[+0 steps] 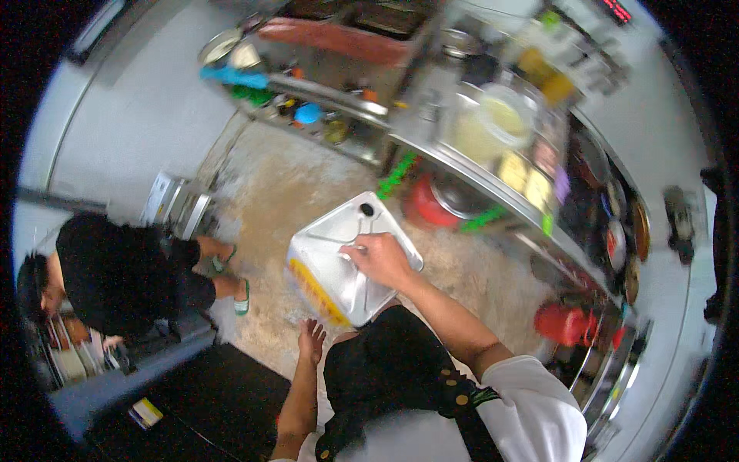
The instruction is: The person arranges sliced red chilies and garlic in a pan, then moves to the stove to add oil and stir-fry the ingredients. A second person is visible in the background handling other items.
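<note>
A square metal tin [329,248] with a yellow label on its side hangs in front of my body, above the floor. My right hand [384,260] is closed around the handle on its top. A round black cap or opening [366,209] sits near the tin's far corner. My left hand [312,341] is held low beside the tin's near left corner, fingers spread, apart from it and with nothing in it.
A steel counter [427,144] at the front right bears tubs and packets, blurred. Below it on the concrete floor [260,167] stands a red pot [430,202]. Another person [133,277] in dark clothes is at the left, beside a black-topped table [213,398]. Shelves [323,104] line the back.
</note>
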Motion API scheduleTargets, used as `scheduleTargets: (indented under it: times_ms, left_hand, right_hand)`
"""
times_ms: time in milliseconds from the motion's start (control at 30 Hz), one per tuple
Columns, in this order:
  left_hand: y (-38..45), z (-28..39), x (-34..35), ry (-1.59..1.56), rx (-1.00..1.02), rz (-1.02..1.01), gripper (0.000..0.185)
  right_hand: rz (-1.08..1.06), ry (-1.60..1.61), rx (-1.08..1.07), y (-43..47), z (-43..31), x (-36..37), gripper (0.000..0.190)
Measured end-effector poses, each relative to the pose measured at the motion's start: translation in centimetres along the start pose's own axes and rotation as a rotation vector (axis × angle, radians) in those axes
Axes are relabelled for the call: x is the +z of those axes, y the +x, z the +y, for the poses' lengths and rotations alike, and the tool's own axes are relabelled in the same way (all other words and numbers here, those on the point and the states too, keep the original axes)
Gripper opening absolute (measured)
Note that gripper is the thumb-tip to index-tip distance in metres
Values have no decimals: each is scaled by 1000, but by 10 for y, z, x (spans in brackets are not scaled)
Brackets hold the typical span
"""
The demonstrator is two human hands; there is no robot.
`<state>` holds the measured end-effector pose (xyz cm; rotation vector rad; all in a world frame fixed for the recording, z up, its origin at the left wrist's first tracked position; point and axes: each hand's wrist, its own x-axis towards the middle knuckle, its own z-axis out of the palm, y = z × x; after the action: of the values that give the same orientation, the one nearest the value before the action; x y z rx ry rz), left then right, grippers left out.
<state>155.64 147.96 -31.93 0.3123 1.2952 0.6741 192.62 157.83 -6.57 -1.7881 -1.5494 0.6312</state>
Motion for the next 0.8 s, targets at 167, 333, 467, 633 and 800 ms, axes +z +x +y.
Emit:
scheduleTargets:
  times_ms: [167, 333, 467, 633, 800]
  left_hand:
    - [-103, -64, 27, 109, 39, -14, 80]
    - [-207, -152, 138, 166, -32, -221, 60]
    - [-187, -207, 210, 228, -123, -374, 58]
    - [-176, -308, 306, 290, -196, -385, 57]
    - [-216, -362, 435, 453, -218, -224, 50]
  right_hand:
    - [166, 131, -27, -145, -48, -118, 40]
    - [249, 155, 39, -304, -14, -254, 38]
    - [271, 59, 77, -370, 21, -313, 34]
    - [264, 72, 155, -444, 102, -437, 41]
    - [254, 61, 243, -491, 187, -550, 85]
